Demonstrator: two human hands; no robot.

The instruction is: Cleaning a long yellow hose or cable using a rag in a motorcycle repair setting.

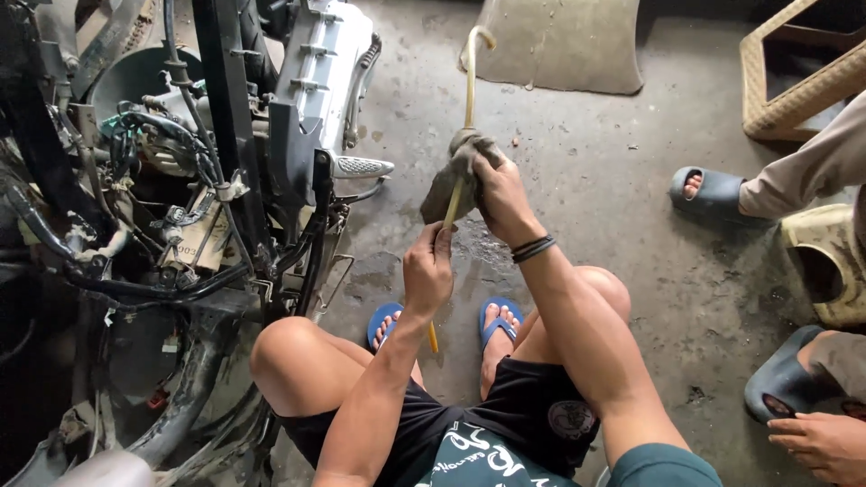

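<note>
My left hand (427, 271) grips the lower part of a thin yellowish hose (468, 86), which rises from my lap and bends over at its top end. Higher on the hose, my right hand (502, 194) is closed on a dirty grey rag (448, 180) wrapped around it. I sit low on the concrete floor with both knees bent and blue sandals (499, 316) on my feet.
A stripped motorbike (225, 144) with exposed frame, cables and engine parts fills the left side. Another person sits at right: a foot in a grey slipper (713, 194), another slipper (780, 379), a hand (825, 442). A wicker stool (794, 81) and a mat (559, 41) lie beyond.
</note>
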